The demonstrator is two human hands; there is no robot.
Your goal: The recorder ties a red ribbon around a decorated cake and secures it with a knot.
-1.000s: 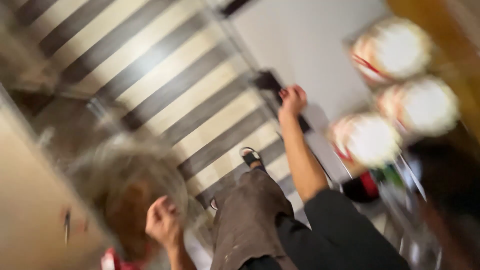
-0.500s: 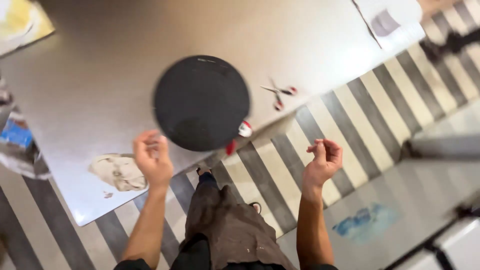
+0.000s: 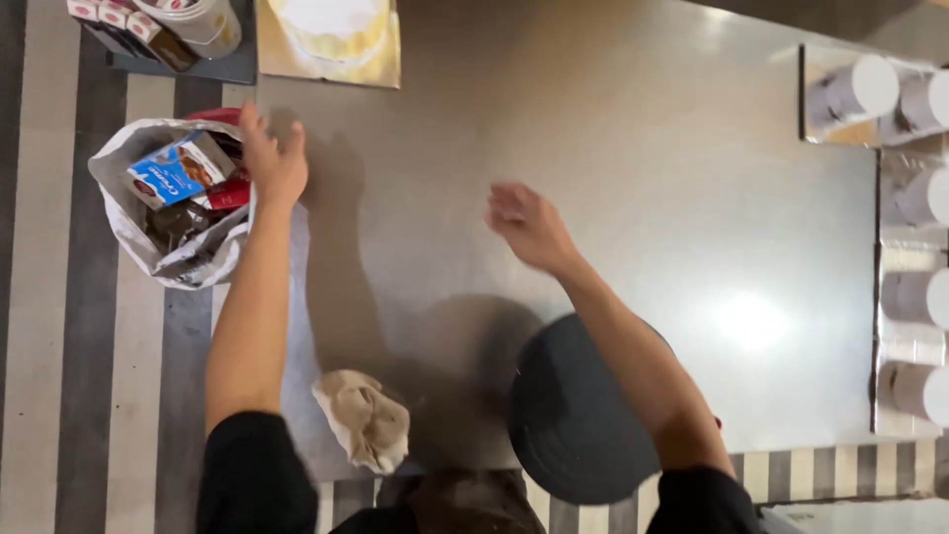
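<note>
Nearest us, a dark round turntable (image 3: 573,420) and crumpled cloth (image 3: 364,419) sit on the steel surface (image 3: 633,148). Farther out, our right hand (image 3: 529,225) hovers, fingers loosely spread, empty; our left hand (image 3: 272,158), fingers open, rests beside a rubbish bag (image 3: 163,213).

Two bare arms are seen coming up from the bottom of the frame, each ending in a bare hand: the left hand (image 3: 273,158) in the upper left and the right hand (image 3: 529,225) near the middle. Black sleeves are worn, pushed up past the elbows at the lower left and lower right. Brownish clothing is seen at the bottom edge between them.
</note>
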